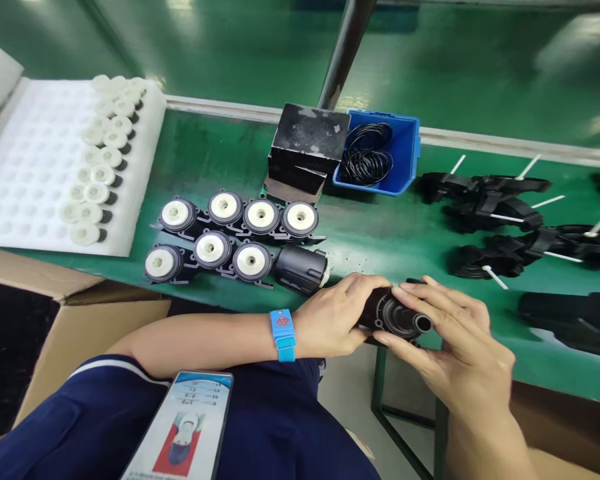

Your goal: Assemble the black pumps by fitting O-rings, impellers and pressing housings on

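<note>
Both hands hold a black plastic pump housing [397,317] above the table's front edge, its round spout facing up and to the right. My left hand [337,313] wraps round the body from the left, below a blue wrist strap [282,335] on that arm. My right hand [455,333] grips the spout end, with its thumb below and fingers above. A black cylindrical motor unit [303,268] lies on its side just beyond my left hand. Several black motor units with white round rotors [251,261] stand in two rows to its left.
A white foam tray [147,167] with several white-capped rotors [96,193] is at the left. A black box [310,130] stands beside a blue bin [405,157] of black rings [367,167]. Several black casings with white sticks [500,200] lie right. A cardboard box [80,340] is below left.
</note>
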A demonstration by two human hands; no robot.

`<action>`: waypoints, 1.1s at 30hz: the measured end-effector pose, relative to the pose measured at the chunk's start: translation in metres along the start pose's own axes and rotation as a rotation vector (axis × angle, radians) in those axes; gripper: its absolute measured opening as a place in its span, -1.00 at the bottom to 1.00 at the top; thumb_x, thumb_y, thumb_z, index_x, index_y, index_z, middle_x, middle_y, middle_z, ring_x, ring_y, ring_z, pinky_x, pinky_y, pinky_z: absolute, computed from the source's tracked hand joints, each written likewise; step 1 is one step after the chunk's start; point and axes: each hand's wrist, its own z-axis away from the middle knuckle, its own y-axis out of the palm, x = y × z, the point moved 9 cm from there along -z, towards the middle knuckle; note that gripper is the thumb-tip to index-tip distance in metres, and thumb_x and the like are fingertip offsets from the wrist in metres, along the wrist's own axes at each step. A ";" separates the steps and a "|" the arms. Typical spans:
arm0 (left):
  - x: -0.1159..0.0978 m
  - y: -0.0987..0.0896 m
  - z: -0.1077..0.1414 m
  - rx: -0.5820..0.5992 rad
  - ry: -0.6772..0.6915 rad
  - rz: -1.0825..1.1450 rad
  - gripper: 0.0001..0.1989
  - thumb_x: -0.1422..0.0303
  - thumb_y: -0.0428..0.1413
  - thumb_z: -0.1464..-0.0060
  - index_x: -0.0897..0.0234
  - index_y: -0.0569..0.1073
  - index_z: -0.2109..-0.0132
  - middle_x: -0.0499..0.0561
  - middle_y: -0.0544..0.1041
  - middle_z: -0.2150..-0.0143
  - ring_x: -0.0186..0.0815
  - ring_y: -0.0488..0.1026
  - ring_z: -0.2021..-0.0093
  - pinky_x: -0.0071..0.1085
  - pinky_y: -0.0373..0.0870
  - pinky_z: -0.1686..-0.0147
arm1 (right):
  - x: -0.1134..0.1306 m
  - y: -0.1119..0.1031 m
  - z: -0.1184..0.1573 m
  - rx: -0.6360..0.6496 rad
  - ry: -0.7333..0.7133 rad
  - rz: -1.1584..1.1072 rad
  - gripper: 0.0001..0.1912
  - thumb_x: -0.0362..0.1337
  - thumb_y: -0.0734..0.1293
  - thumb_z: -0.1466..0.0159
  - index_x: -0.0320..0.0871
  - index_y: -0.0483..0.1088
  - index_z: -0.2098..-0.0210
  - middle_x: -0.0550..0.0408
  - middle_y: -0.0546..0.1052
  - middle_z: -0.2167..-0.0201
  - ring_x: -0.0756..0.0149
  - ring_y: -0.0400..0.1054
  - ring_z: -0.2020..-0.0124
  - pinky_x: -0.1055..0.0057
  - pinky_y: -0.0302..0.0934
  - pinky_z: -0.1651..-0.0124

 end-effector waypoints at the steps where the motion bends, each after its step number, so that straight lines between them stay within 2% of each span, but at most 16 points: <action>1: 0.001 0.001 -0.001 -0.003 0.004 -0.002 -0.44 0.46 0.13 -0.07 0.23 0.16 -0.20 0.17 0.40 -0.13 -0.03 0.39 -0.17 0.00 0.40 -0.19 | 0.000 0.000 0.000 0.000 -0.002 -0.012 -0.53 -0.14 0.47 -0.22 -0.16 0.41 -0.07 -0.03 0.52 0.05 0.09 0.38 -0.13 0.17 0.30 -0.14; 6: 0.005 0.008 -0.005 -0.025 0.050 -0.013 -0.40 0.43 0.19 -0.01 0.32 0.15 -0.17 0.22 0.37 -0.08 -0.02 0.38 -0.13 0.00 0.43 -0.15 | 0.000 0.014 0.001 0.100 0.011 -0.115 -0.46 -0.14 0.38 -0.30 -0.23 0.25 -0.19 -0.19 0.39 -0.11 -0.01 0.17 -0.34 -0.04 0.20 -0.33; 9: 0.008 0.013 -0.007 0.001 0.034 -0.042 -0.40 0.45 0.16 -0.02 0.33 0.13 -0.18 0.22 0.34 -0.08 -0.01 0.35 -0.14 0.01 0.45 -0.12 | 0.001 0.018 0.003 0.068 -0.003 -0.172 -0.42 -0.20 0.35 -0.30 -0.25 0.18 -0.24 -0.22 0.31 -0.12 0.00 0.13 -0.35 -0.14 0.08 -0.41; 17: 0.005 0.017 -0.008 0.022 0.057 -0.122 -0.43 0.48 0.11 -0.05 0.39 0.08 -0.17 0.23 0.31 -0.04 -0.05 0.39 -0.06 -0.11 0.49 -0.04 | -0.003 0.023 0.005 0.042 0.000 -0.204 -0.44 -0.15 0.36 -0.29 -0.23 0.21 -0.20 -0.16 0.29 0.00 0.10 0.27 -0.12 -0.17 0.09 -0.38; 24: 0.007 0.018 -0.008 0.019 0.055 -0.101 -0.40 0.48 0.11 -0.02 0.33 0.07 -0.18 0.21 0.32 -0.05 -0.05 0.40 -0.06 -0.08 0.46 -0.06 | -0.004 0.023 0.005 0.060 0.040 -0.175 -0.45 -0.14 0.35 -0.30 -0.21 0.20 -0.20 -0.15 0.29 0.00 0.07 0.27 -0.12 -0.22 0.09 -0.36; 29: 0.008 0.014 -0.008 -0.017 0.073 -0.068 -0.39 0.43 0.17 -0.01 0.31 0.10 -0.17 0.19 0.34 -0.03 -0.06 0.43 -0.03 -0.13 0.49 0.01 | -0.003 0.024 0.006 0.094 -0.012 -0.169 -0.39 -0.19 0.33 -0.32 -0.15 0.12 -0.30 -0.12 0.26 -0.03 0.13 0.25 -0.14 -0.21 0.10 -0.37; 33: 0.011 0.012 -0.010 -0.011 0.060 -0.016 -0.37 0.40 0.24 0.02 0.30 0.14 -0.15 0.19 0.37 -0.03 -0.03 0.44 -0.03 -0.13 0.49 0.04 | -0.003 0.024 0.009 0.116 -0.042 -0.173 -0.36 -0.19 0.32 -0.34 -0.22 0.08 -0.33 -0.17 0.24 -0.07 0.10 0.19 -0.23 -0.21 0.03 -0.42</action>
